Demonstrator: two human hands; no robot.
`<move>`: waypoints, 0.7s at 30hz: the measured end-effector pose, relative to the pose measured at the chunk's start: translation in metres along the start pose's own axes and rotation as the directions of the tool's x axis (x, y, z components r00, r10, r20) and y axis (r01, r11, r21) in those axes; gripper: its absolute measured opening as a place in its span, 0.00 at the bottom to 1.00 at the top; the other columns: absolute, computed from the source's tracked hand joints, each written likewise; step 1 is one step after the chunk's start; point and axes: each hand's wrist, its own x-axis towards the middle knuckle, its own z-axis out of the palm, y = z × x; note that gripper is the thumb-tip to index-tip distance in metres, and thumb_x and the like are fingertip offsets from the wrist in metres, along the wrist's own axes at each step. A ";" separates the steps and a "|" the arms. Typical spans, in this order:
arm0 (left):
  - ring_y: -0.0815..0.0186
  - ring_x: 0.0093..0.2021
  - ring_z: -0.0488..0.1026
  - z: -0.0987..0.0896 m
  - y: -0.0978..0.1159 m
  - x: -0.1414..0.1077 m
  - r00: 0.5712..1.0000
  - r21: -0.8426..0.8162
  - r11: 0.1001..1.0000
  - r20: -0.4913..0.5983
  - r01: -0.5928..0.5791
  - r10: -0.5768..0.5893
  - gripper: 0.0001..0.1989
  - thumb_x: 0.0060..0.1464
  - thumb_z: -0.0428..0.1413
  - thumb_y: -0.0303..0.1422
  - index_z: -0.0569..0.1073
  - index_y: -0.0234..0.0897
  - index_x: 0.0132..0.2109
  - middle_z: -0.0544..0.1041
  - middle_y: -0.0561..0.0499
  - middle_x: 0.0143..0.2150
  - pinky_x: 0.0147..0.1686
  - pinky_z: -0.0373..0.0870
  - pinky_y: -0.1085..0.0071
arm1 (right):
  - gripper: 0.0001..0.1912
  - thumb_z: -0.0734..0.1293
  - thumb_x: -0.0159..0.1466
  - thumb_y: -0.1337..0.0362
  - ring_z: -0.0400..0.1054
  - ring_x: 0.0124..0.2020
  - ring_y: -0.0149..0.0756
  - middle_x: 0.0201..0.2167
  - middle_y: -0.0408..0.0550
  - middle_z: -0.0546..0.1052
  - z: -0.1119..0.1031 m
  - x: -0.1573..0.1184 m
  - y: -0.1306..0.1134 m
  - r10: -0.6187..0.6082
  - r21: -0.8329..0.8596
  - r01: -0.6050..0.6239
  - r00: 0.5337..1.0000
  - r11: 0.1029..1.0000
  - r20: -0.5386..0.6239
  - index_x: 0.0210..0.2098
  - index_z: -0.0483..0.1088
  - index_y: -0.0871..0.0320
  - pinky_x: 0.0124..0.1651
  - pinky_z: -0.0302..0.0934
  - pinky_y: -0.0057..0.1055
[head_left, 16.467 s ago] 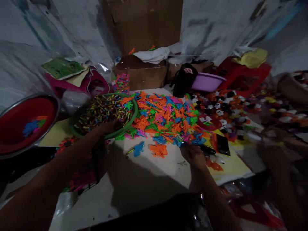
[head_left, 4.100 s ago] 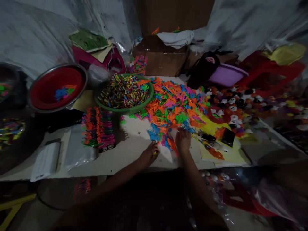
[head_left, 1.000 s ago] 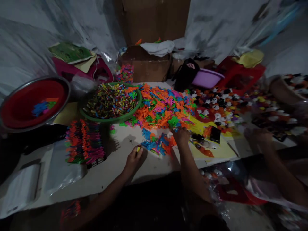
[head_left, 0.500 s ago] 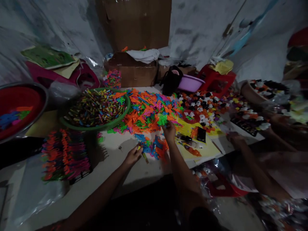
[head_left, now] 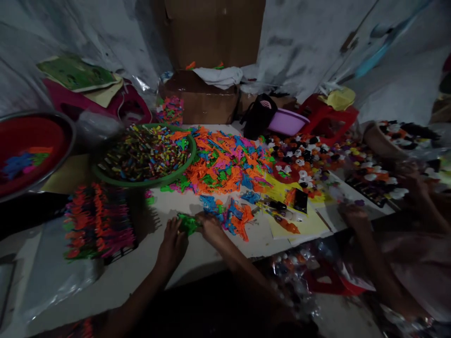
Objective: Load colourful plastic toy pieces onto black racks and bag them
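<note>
Both my hands meet over the white tabletop, at a bright green plastic piece [head_left: 188,224] whose exact kind I cannot make out. My left hand [head_left: 173,238] grips its left side with bent fingers. On the other side, my right hand [head_left: 210,229] pinches its right end. Just right of my right hand lies a small cluster of blue and orange plastic pieces [head_left: 237,213]. Behind it spreads a large heap of orange, green, blue and pink plastic pieces [head_left: 221,162]. A green basin [head_left: 148,182] full of small, multicoloured, stick-like pieces stands at the left of the heap.
At the left, a rack [head_left: 100,220] holds rows of orange and pink pieces beside a red basin [head_left: 38,173]. Yellow sheets [head_left: 303,227] lie to the right. Further right, a co-worker's hands [head_left: 355,218] work near a black tray [head_left: 366,190] and small ghost-shaped figures [head_left: 299,162].
My right hand has brought the green piece down and left from the heap to my left hand. The small yellow stick in my left hand no longer shows. The view has shifted slightly.
</note>
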 end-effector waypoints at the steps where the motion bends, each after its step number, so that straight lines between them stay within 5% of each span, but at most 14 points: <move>1: 0.57 0.64 0.43 -0.004 0.003 0.000 0.999 -0.048 0.999 -0.029 0.023 -0.025 0.21 0.55 0.43 0.37 0.62 0.36 0.55 0.56 0.44 0.62 0.58 0.51 0.56 | 0.15 0.65 0.56 0.65 0.66 0.43 0.36 0.40 0.46 0.74 -0.004 -0.001 0.002 0.021 0.062 -0.021 1.000 0.998 -0.008 0.44 0.69 0.54 0.48 0.59 0.31; 4: 0.57 0.59 0.56 -0.016 0.024 0.002 0.995 -0.253 0.964 -0.031 0.080 -0.091 0.19 0.54 0.46 0.40 0.66 0.38 0.50 0.66 0.46 0.56 0.56 0.55 0.59 | 0.17 0.66 0.54 0.65 0.68 0.34 0.33 0.34 0.44 0.75 -0.022 -0.013 0.006 0.058 0.281 -0.048 0.998 0.959 -0.028 0.45 0.68 0.53 0.39 0.62 0.29; 6: 0.58 0.48 0.68 -0.021 0.046 0.004 0.983 -0.420 0.889 0.061 0.181 -0.172 0.16 0.52 0.49 0.42 0.69 0.37 0.42 0.74 0.47 0.43 0.48 0.64 0.62 | 0.17 0.66 0.54 0.65 0.68 0.31 0.32 0.33 0.44 0.74 -0.036 -0.022 0.004 0.020 0.394 -0.009 1.000 0.919 -0.024 0.44 0.69 0.55 0.37 0.63 0.29; 9: 0.65 0.29 0.72 -0.024 0.077 0.008 0.944 -0.706 0.629 0.199 0.324 -0.262 0.18 0.47 0.53 0.46 0.67 0.34 0.37 0.74 0.50 0.30 0.28 0.69 0.71 | 0.15 0.67 0.53 0.63 0.67 0.30 0.30 0.31 0.43 0.73 -0.055 -0.030 -0.003 -0.008 0.538 0.060 0.995 0.841 -0.098 0.41 0.71 0.54 0.36 0.63 0.29; 14: 0.71 0.23 0.71 -0.028 0.107 0.009 0.884 -0.889 0.217 0.318 0.403 -0.342 0.21 0.39 0.61 0.44 0.66 0.33 0.36 0.72 0.53 0.27 0.22 0.66 0.76 | 0.27 0.69 0.50 0.52 0.67 0.40 0.35 0.38 0.46 0.73 -0.048 -0.035 -0.020 0.078 0.796 0.189 0.956 0.575 -0.283 0.47 0.66 0.53 0.45 0.61 0.34; 18: 0.75 0.23 0.68 -0.030 0.117 0.004 0.885 -0.913 0.096 0.352 0.396 -0.304 0.19 0.38 0.63 0.40 0.67 0.33 0.34 0.71 0.55 0.26 0.23 0.65 0.79 | 0.16 0.65 0.55 0.52 0.68 0.39 0.38 0.35 0.48 0.74 -0.025 -0.041 -0.033 0.053 0.763 0.150 0.971 0.629 -0.235 0.38 0.69 0.55 0.45 0.62 0.37; 21: 0.77 0.20 0.65 -0.035 0.117 0.003 0.869 -0.895 0.072 0.404 0.440 -0.286 0.18 0.38 0.63 0.39 0.68 0.33 0.33 0.69 0.56 0.23 0.18 0.60 0.80 | 0.14 0.62 0.59 0.56 0.67 0.41 0.38 0.39 0.49 0.73 -0.026 -0.045 -0.034 -0.006 0.691 0.201 0.962 0.694 -0.273 0.41 0.69 0.54 0.47 0.61 0.38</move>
